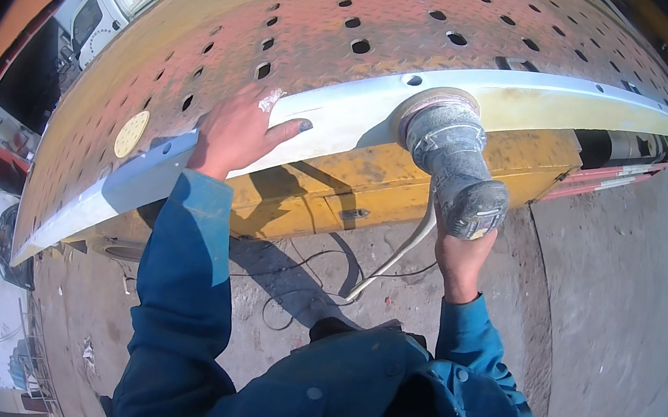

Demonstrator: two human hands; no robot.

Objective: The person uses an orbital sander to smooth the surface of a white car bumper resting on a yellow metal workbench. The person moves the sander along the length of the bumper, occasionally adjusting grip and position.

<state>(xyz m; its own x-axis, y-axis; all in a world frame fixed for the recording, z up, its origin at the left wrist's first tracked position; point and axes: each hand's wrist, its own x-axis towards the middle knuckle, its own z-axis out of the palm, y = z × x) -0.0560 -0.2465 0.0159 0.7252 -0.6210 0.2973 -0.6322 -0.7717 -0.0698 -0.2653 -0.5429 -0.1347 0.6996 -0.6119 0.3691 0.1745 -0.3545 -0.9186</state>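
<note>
Left hand lies flat on the long white panel, fingers spread and open, thumb pointing toward 3 o'clock. It grips nothing; it looks like plain downward pressure to keep the panel from sliding.

Right hand is closed around the handle of the sander, gripping it from the 6 o'clock side. The sander's round pad sits flat on the panel near a small hole, so the disc face stays in full contact with the surface.

The panel lies across the edge of a perforated, rusty orange steel deck, running from 8 o'clock to 3 o'clock in the view. The deck supports it at working height, over a yellow frame below.

A loose round sanding disc lies on the deck at 9 o'clock of the left hand, well apart from it.

A hose drops from the sander to the concrete ground, hanging clear of the panel.

Dust coats the sander body.
</note>
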